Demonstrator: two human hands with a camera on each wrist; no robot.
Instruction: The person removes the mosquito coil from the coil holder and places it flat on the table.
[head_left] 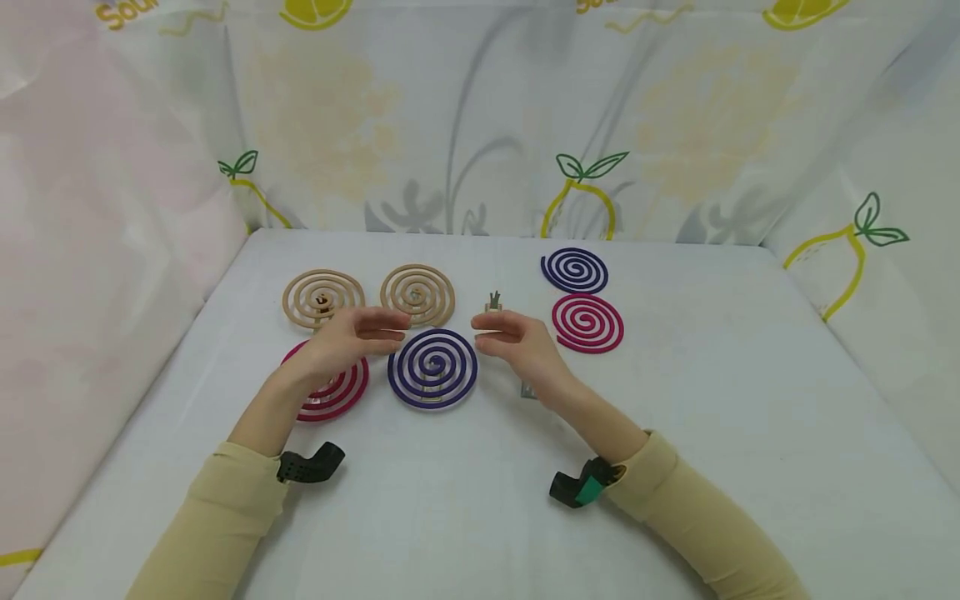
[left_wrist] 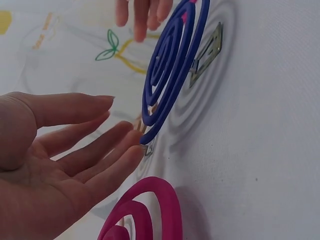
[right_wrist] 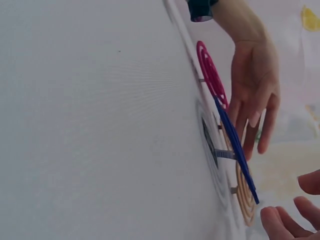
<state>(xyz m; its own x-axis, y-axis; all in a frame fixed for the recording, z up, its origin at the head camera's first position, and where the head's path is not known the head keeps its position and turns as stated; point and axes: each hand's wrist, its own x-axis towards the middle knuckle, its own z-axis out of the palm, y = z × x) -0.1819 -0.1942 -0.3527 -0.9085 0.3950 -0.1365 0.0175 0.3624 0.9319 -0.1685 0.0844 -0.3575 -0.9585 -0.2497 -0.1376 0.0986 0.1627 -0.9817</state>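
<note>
A dark blue mosquito coil (head_left: 437, 363) rests raised and flat on a small metal stand (left_wrist: 216, 47); the stand's stem shows beneath it in the right wrist view. My left hand (head_left: 337, 343) is by the coil's left edge, fingers extended and thumb apart, overlapping a magenta coil (head_left: 362, 387) beneath the arm. Opposite it, my right hand (head_left: 525, 346) is off the coil's right edge with fingers loosely bent. Neither hand grips anything. In the left wrist view the left fingertips are right at the blue coil's rim.
Two tan coils (head_left: 417, 267) stand raised behind the left hand. At the right lie another blue coil (head_left: 575, 268) and a magenta coil (head_left: 588, 322). Metal stands (head_left: 493, 302) show behind and below the right hand. A lemon-print cloth (head_left: 480, 108) hangs behind the white table.
</note>
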